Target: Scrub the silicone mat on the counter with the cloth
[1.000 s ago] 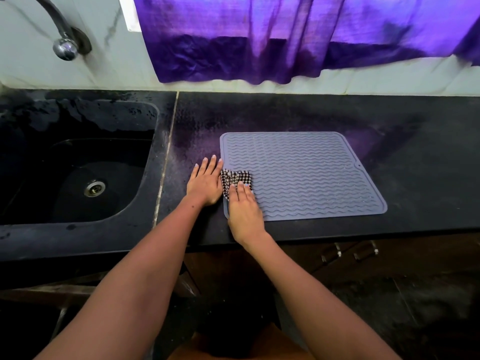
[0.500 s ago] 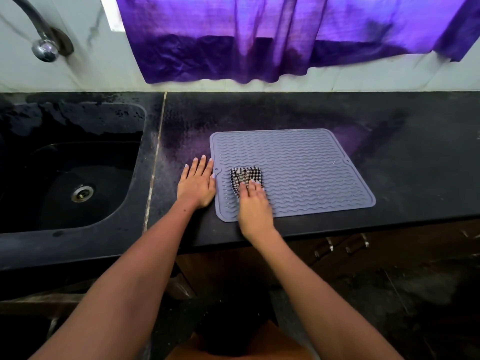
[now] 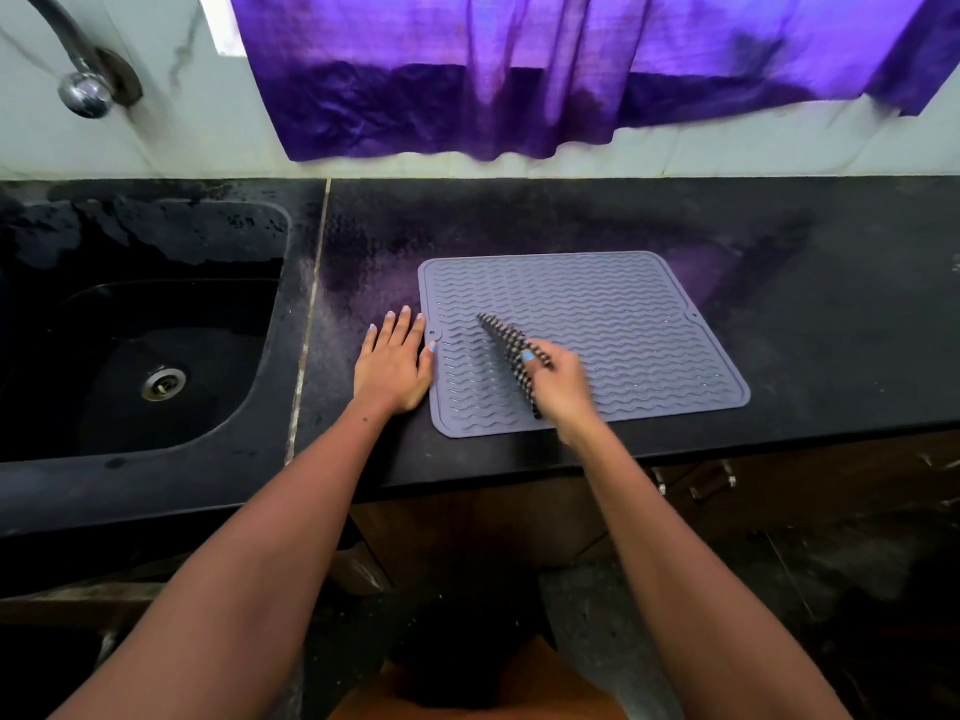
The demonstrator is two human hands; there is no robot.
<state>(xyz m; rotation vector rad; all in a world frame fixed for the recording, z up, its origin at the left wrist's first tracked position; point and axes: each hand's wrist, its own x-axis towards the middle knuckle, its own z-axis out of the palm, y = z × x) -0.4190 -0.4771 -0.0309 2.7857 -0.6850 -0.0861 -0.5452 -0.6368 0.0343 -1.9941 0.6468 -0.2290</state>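
Grey silicone mat (image 3: pixel 597 324) flat on the black counter (image 3: pixel 831 314), near its front edge. Left hand (image 3: pixel 394 365) palm down on the counter just beside the mat's left edge, fingers straight and slightly spread, thumb tip touching that edge. Right hand (image 3: pixel 558 389) over the mat's front-left part, fingers curled round a checked cloth (image 3: pixel 506 340) (blurred, bunched into a long strip), free end pointing toward the mat's back-left corner. Black sink (image 3: pixel 156 241) set in at the counter's left end. Purple curtain (image 3: pixel 571 70) hanging above the back edge.
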